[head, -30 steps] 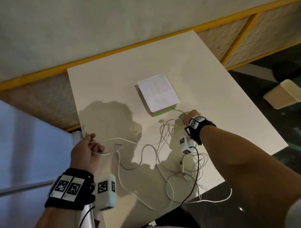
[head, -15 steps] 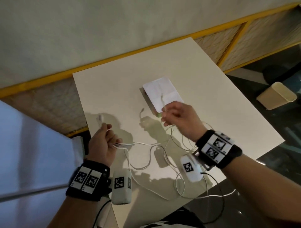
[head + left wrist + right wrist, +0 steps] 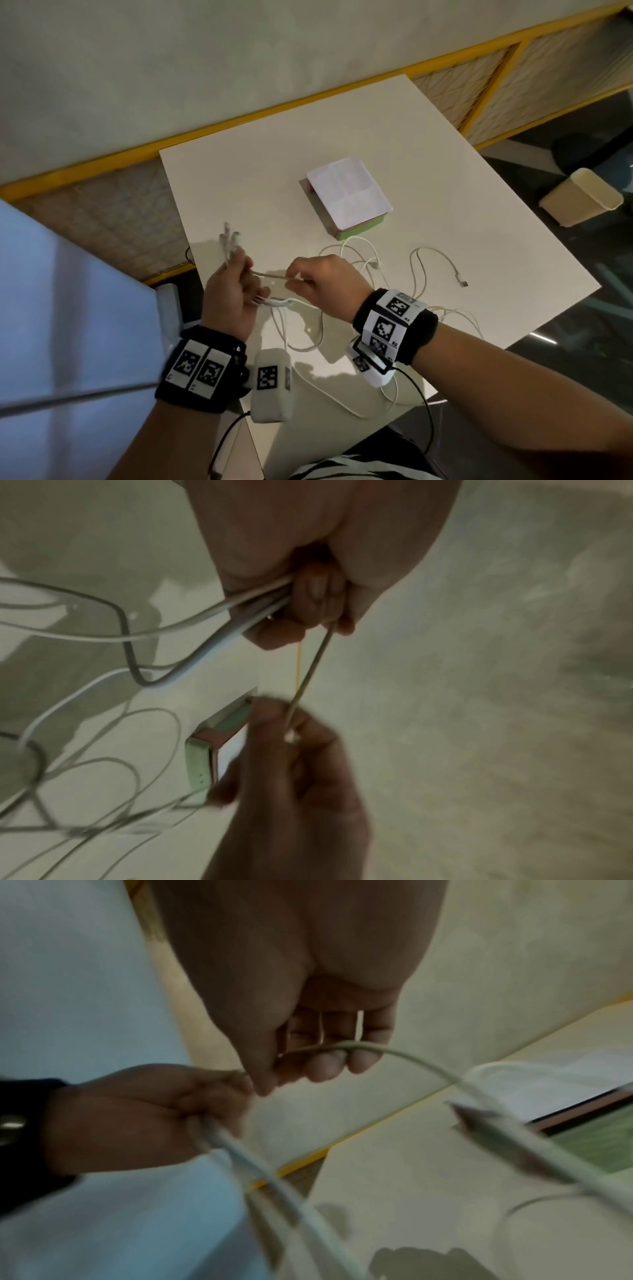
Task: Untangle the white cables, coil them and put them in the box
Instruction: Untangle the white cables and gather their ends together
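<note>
Several white cables (image 3: 366,263) lie tangled on the white table (image 3: 428,164) in front of the green box (image 3: 359,228), which has a white sheet on top. My left hand (image 3: 236,274) grips a bunch of cable ends, with their plugs (image 3: 229,238) sticking up above the fist. My right hand (image 3: 308,281) pinches one strand (image 3: 270,275) that runs taut across to the left hand. In the left wrist view the cables (image 3: 219,610) leave my left hand (image 3: 308,601). In the right wrist view the strand (image 3: 342,1046) crosses the fingers of my right hand (image 3: 308,1066).
A loose cable end with a USB plug (image 3: 463,283) lies right of the tangle. Some loops hang over the table's near edge (image 3: 459,315). A beige bin (image 3: 579,197) stands on the dark floor to the right. A yellow-framed wall runs behind the table.
My right hand came from the box back toward me and now meets my left hand, holding a strand between them. My left hand moved in from the table's left edge and holds more cable ends.
</note>
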`<state>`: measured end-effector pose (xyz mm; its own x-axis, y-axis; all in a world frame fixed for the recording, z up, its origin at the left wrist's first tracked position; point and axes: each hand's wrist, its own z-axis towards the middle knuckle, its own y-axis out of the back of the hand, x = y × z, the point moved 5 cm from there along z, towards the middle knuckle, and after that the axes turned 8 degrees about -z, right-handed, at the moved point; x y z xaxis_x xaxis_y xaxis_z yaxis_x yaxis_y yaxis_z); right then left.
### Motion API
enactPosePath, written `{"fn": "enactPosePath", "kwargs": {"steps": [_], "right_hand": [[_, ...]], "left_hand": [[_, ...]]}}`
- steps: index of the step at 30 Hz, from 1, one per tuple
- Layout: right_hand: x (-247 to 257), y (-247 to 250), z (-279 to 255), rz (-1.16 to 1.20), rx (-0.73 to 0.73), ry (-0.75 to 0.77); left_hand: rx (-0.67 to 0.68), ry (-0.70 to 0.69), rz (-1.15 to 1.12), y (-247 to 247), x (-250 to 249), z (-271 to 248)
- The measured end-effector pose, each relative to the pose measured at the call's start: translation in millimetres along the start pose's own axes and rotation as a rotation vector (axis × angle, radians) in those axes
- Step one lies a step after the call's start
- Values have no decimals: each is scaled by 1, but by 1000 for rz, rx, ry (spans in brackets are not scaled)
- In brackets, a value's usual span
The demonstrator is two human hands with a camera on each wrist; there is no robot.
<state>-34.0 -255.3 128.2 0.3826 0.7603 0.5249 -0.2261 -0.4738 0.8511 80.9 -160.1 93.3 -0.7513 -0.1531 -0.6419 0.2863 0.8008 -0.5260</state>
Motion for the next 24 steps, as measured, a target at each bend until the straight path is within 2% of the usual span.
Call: {"fn": "enactPosePath", "kwargs": {"steps": [4,6,10,11,13,16,20,24], "right_hand": [[-65,21,2,-175,-67,-143],[-96,28,2,-228,-3,-224],[-130,26,2,-554,160,-264],[-137,22,-2,-550,220,-280],[-151,14,-11,-382,313,-320],[-167,5,-30,-155,324,-378],[-192,4,-62,-120,255,-488],[-204,-6,-100,-139,376,-586]], "left_hand": [[-62,-68,-95,22,-25,11],[-72,-102,-108,26,-31,15],[-79,-160,-152,25,-36,22],[-74,-170,-166,24,-37,24],[-63,-170,-174,22,-37,28],[-59,-144,-152,20,-32,36],[-72,-125,-147,21,-26,40],[-81,-105,-148,22,-22,45]]}}
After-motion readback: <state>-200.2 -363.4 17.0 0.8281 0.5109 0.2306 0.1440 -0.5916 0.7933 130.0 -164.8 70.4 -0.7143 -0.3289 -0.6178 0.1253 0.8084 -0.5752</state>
